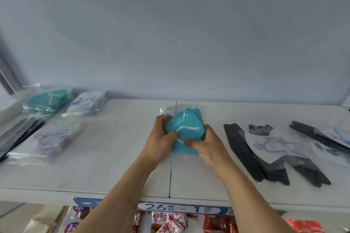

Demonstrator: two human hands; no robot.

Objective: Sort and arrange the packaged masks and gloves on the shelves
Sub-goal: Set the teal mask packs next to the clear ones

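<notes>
Left hand (161,138) and right hand (203,143) both gripping bagged teal mask pack (186,128), mid-shelf (113,166), nearer back edge. Teal stack (47,100) at back-left corner. Black packs (255,157) and cartoon-print mask (274,145) toward right edge.

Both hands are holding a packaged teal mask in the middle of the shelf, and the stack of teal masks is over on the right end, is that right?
Not quite. The head view shows the stack of teal masks at the left end of the shelf, not the right. The rest holds: the left hand and right hand hold a packaged teal mask mid-shelf.
</notes>
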